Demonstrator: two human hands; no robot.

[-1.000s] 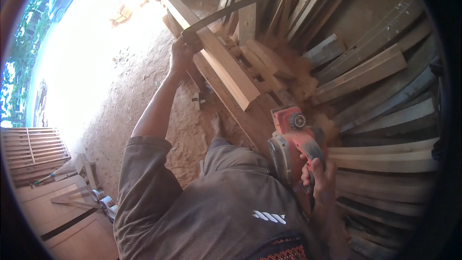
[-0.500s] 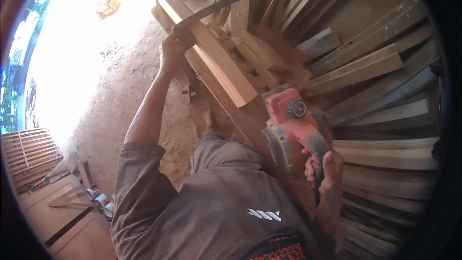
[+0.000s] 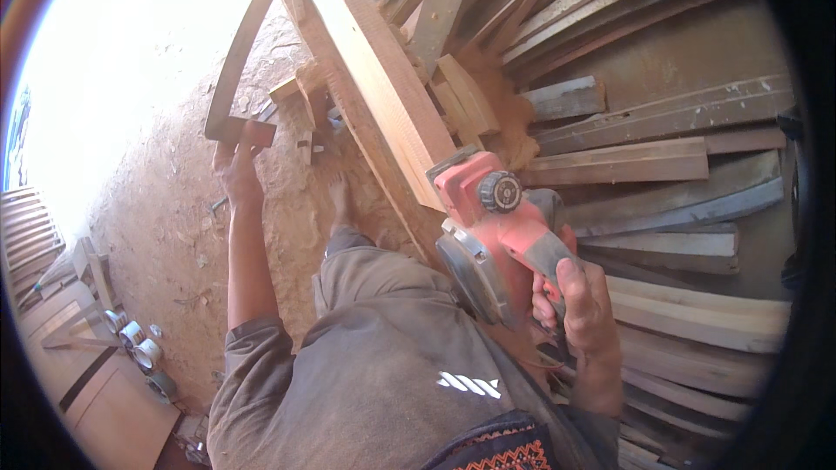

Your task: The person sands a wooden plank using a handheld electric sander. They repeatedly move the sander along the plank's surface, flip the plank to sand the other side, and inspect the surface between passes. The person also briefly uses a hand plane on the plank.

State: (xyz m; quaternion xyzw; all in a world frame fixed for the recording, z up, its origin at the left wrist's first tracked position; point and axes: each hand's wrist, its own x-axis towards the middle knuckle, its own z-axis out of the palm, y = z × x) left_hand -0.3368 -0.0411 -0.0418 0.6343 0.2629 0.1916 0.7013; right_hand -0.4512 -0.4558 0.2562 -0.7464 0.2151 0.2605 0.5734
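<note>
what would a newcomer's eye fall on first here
Probably the red power planer, gripped in the right hand by the near end of a long pale timber. Next, the L-shaped square in the left hand, out over the dusty ground at left. Then the many planks along the right side.

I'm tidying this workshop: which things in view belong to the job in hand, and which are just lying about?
In the job:
planer, in the right hand
square, in the left hand
beam, by the planer

Seemingly just lying about:
boards, at right
panels, lower left
slats, far left
</note>
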